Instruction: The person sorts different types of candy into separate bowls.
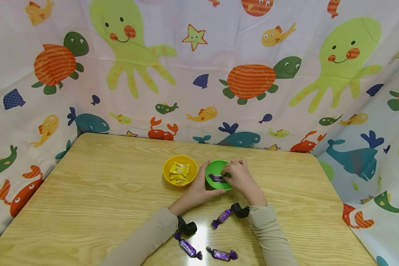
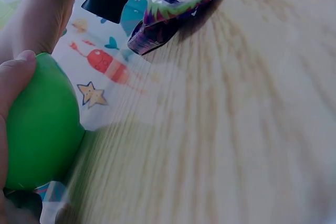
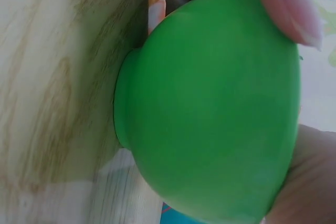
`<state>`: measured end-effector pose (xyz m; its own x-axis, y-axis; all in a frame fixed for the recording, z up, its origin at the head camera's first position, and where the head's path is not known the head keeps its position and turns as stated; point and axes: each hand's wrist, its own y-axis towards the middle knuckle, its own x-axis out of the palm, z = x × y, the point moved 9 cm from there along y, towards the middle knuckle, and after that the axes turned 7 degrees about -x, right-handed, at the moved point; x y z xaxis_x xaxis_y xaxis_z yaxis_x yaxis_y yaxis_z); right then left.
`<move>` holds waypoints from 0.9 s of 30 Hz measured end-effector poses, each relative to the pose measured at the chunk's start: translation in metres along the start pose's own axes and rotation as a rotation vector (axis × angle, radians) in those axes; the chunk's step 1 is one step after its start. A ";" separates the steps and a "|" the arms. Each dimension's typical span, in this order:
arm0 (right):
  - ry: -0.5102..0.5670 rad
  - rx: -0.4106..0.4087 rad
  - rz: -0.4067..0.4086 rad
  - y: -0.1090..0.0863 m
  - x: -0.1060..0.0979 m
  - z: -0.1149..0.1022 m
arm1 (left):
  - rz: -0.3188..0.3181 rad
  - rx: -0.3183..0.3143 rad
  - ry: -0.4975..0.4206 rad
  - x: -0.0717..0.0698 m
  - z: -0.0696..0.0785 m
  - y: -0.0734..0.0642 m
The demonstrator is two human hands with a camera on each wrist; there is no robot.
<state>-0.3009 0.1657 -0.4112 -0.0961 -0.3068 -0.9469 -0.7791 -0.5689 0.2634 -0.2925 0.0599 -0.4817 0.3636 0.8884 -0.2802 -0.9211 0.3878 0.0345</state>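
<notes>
A small green bowl [image 1: 218, 165] stands on the table with a purple-wrapped candy [image 1: 216, 178] inside it. My left hand [image 1: 198, 188] grips the bowl from its left side, the thumb along the near wall. In the left wrist view the thumb lies at the rim of the bowl [image 2: 44, 129]. Over the right part of the bowl, my right hand [image 1: 240, 176] has its curled fingertips down inside, pinching the right end of the candy. The right wrist view is mostly filled by the bowl's outer wall [image 3: 220, 103], which hides the right fingertips.
Left of the green bowl stands a yellow bowl [image 1: 166, 167] holding several yellow packets [image 1: 179, 169]. Nearer the front lie three purple-wrapped candies: one candy [image 1: 223, 217] by the right wrist, another [image 1: 188, 247] below the left wrist, a third [image 1: 222, 254] between the forearms.
</notes>
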 end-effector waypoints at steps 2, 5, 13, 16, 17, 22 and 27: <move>0.000 -0.007 0.011 0.000 -0.002 -0.001 | 0.005 0.006 0.000 0.000 0.000 0.000; 0.061 -0.019 0.044 0.000 -0.008 -0.005 | 0.011 0.016 0.003 -0.001 0.001 -0.001; 0.300 -0.117 0.121 -0.004 -0.038 -0.039 | -0.018 0.026 0.017 0.001 0.000 -0.001; 0.348 -0.170 0.132 -0.008 -0.050 -0.060 | -0.021 0.049 0.039 0.000 0.000 0.000; 0.370 -0.191 0.131 -0.009 -0.053 -0.068 | -0.019 0.055 0.048 0.000 0.000 0.000; 0.420 -0.269 0.078 -0.018 -0.053 -0.107 | -0.014 0.066 0.104 0.000 0.002 0.001; 0.373 -0.284 -0.041 -0.031 -0.034 -0.141 | 0.008 0.040 0.075 -0.001 0.001 0.001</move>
<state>-0.1860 0.0864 -0.3615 0.2010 -0.5036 -0.8402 -0.5723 -0.7565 0.3165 -0.2937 0.0597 -0.4804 0.3430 0.8715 -0.3504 -0.9173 0.3911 0.0746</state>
